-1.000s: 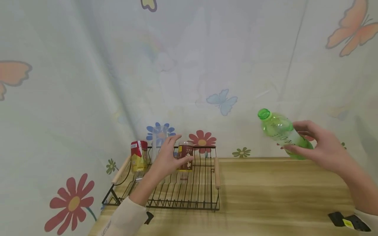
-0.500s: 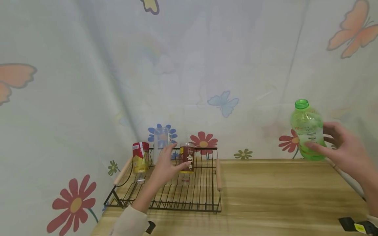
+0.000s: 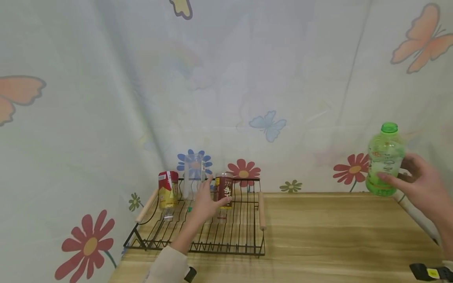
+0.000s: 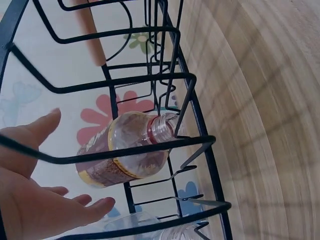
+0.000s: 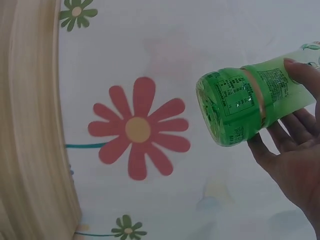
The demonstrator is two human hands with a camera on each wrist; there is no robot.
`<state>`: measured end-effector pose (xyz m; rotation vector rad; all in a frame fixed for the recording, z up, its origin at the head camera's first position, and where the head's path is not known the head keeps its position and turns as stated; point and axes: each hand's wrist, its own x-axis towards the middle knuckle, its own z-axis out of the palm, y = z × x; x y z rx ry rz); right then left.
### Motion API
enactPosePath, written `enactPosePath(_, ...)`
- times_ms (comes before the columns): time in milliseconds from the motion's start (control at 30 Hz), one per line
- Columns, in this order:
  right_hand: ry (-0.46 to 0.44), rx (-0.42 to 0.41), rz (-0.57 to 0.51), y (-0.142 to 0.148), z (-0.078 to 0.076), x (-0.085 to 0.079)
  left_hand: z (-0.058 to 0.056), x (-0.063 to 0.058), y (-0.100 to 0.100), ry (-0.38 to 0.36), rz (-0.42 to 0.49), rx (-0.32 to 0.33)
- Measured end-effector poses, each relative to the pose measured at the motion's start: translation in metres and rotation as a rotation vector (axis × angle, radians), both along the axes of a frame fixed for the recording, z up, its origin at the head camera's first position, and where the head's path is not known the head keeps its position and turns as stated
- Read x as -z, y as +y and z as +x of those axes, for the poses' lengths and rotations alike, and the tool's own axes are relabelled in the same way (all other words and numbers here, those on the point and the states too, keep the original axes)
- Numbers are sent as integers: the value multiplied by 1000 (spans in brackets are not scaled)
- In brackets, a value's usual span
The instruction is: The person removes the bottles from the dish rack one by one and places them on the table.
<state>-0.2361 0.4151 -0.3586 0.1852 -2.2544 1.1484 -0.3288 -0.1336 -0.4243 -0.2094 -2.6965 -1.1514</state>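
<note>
At the right of the head view, my right hand (image 3: 426, 184) grips a green plastic bottle (image 3: 385, 163) round its lower body. The bottle stands upright in the air, its green neck at the top; its base shows in the right wrist view. My left hand (image 3: 205, 202) is over the black wire rack (image 3: 244, 251), thumb and fingers spread apart. Nearest to it is a bottle with a brown label (image 4: 107, 165), neck down in the rack. The left wrist view shows the hand (image 4: 40, 185) beside this bottle without gripping it; contact is unclear.
A red and yellow labelled bottle (image 3: 168, 189) and a clear bottle (image 3: 193, 173) also stand neck down in the rack. The rack has wooden side handles (image 3: 262, 210) and sits on a wood-grain table (image 3: 336, 236). A patterned curtain (image 3: 301, 78) hangs behind.
My right hand has moved right with the green bottle, which has turned from tilted leftward to upright. The left hand has stayed over the rack with only slight shifts.
</note>
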Motion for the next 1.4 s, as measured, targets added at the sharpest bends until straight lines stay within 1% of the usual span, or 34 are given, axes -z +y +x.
enactPosePath(100, -26, 43, 11, 9, -4, 7, 1, 1, 2, -29, 5, -16)
enactPosePath(200, -65, 91, 18, 19, -8, 17, -2, 3, 4, -45, 2, -17)
enactPosePath(233, -77, 96, 14, 23, -9, 21, -3, 4, 5, -49, 1, -14)
enactPosePath(400, -118, 144, 12, 40, -17, 42, -9, 7, 4, -87, 7, -4)
enactPosePath(467, -125, 177, 16, 44, -19, 51, -10, 10, 4, -99, 11, -5)
enactPosePath(600, -151, 212, 22, 53, -21, 67, -12, 16, 5, -117, -4, -3)
enactPosePath(700, -190, 220, 37, 61, -25, 79, -13, 21, 6, -123, -3, 5)
enactPosePath(800, -220, 240, 61, 68, -30, 91, -12, 25, 7, -128, 49, 18)
enactPosePath(900, -252, 251, 47, 75, -35, 102, -11, 28, 8, -135, 108, 28)
enactPosePath(967, -285, 268, 36, 78, -36, 108, -12, 30, 7, -136, 122, 33)
enactPosePath(1067, -328, 275, 3, 83, -38, 114, -15, 30, 6, -129, 132, 43)
enactPosePath(1167, -342, 270, -18, 86, -40, 118, -18, 31, 6, -125, 142, 41)
enactPosePath(1267, -365, 259, -40, 89, -41, 125, -17, 33, 7, -130, 156, 22)
enactPosePath(1400, -408, 256, -30, 94, -41, 134, -14, 35, 6, -128, 161, 18)
